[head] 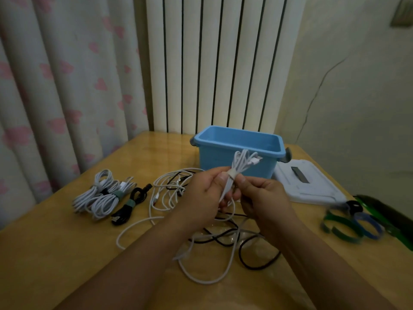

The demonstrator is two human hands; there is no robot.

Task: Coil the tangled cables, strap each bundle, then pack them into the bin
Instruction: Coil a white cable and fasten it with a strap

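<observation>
At left on the glossy wooden table (55,253), 3 strapped bundles (105,195), 2 white and 1 black, await packing. At centre, the left hand (201,195) and right hand (261,198) pinch a coiled white cable (240,166) at its pale strap (232,174), above a loose black-and-white tangle (214,238). The open blue plastic bin (237,148) shows nothing inside; spare green and blue straps (348,224) lie right.

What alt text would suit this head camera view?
Two hands, left and right, pinch a strap around a coiled white cable before an open blue bin; strapped bundles and tangled cables cover the wooden table.
</observation>
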